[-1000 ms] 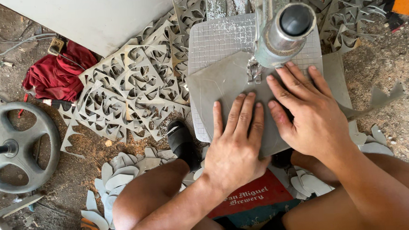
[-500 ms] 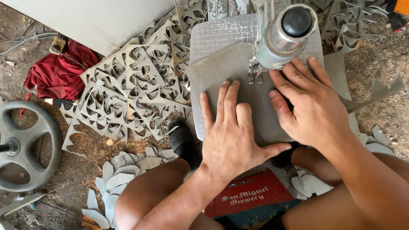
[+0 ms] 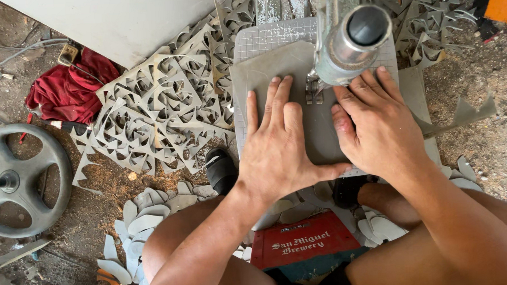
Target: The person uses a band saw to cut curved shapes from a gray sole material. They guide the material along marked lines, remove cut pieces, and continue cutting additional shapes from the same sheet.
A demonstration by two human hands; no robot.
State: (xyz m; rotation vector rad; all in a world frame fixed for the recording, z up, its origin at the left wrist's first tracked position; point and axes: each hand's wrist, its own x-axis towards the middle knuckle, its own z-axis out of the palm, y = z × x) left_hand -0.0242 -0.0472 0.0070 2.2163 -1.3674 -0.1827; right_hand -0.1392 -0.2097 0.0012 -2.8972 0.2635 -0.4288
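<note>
Pressing your left hand (image 3: 277, 153) flat, fingers spread, gripping nothing, on the grey sheet (image 3: 273, 64) lying on the gridded saw table (image 3: 271, 32), your right hand (image 3: 378, 125) open-palmed beside it, saw head (image 3: 351, 41) just beyond, cut-out panels (image 3: 155, 112) stacked farther left on the floor

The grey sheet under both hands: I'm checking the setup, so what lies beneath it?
The grey sheet lies on a gridded machine table, showing along its top edge. Left hand and right hand cover the rest.
</note>
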